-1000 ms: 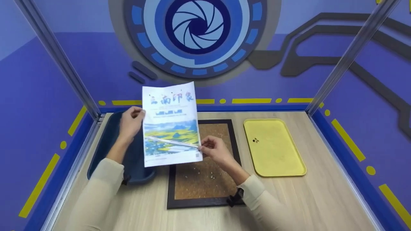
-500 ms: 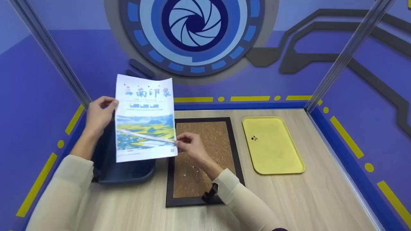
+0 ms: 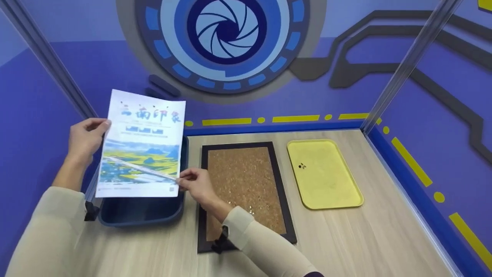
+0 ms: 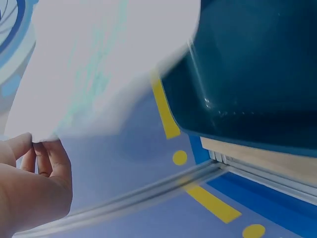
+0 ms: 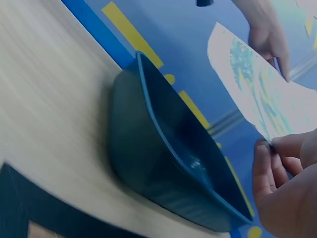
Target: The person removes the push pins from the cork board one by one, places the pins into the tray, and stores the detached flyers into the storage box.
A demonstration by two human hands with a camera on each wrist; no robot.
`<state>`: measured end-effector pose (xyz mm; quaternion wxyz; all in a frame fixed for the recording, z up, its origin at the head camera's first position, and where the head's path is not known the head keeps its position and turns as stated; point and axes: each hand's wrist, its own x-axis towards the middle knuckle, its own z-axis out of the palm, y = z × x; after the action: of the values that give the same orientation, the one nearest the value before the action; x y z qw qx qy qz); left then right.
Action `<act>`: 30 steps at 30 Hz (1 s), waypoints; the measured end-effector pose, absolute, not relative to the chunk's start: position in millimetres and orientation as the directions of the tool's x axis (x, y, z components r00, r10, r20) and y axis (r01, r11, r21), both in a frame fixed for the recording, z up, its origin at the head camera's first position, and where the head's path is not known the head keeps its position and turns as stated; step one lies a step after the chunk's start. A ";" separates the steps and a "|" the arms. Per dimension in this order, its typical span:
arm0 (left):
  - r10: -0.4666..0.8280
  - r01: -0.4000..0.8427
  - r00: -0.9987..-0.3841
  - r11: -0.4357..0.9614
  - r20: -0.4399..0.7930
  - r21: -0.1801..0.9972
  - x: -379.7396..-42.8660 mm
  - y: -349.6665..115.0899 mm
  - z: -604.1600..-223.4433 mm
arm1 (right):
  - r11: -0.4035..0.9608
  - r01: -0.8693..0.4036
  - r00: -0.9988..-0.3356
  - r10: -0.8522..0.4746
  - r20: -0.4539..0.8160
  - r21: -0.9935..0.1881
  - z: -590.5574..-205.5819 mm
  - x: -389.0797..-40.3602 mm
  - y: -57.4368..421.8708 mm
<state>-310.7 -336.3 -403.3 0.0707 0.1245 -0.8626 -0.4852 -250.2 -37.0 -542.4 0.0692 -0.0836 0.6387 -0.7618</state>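
Note:
A printed paper sheet [image 3: 142, 146] with a landscape picture and large blue characters is held upright over the dark blue bin [image 3: 142, 215]. My left hand [image 3: 86, 139] pinches its left edge, a bit above mid-height. At the lower right edge, my right hand [image 3: 199, 186] pinches it between thumb and fingers. The right wrist view shows the sheet [image 5: 262, 89] well above the rim of the bin [image 5: 148, 144], bowed slightly between both hands. In the left wrist view the bin's inside [image 4: 247, 74] shows no contents in the part seen; the sheet hides much of the bin from the head view.
A cork board [image 3: 244, 184] in a black frame lies mid-table, with small shiny specks on it. To its right is a yellow tray [image 3: 326, 175] bearing a few small dark pieces [image 3: 302, 166]. Blue walls and metal posts [image 3: 413, 69] bound the wooden table [image 3: 388, 238].
Both hands have carried the sheet leftward, from partly over the cork board to over the blue bin. The sheet now tilts slightly clockwise, and the cork board is more fully exposed.

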 end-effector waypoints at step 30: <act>-0.414 -0.356 -0.884 0.292 -0.218 0.888 -330.5 -362.7 -514.6 | 0.330 -0.073 -0.993 -0.109 0.038 -0.941 -568.7 -245.5 -75.4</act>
<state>-330.5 -362.7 -514.6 0.0266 0.2397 -0.8034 -0.5444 -245.5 -75.4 -568.7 0.0158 -0.0557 0.8154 -0.5760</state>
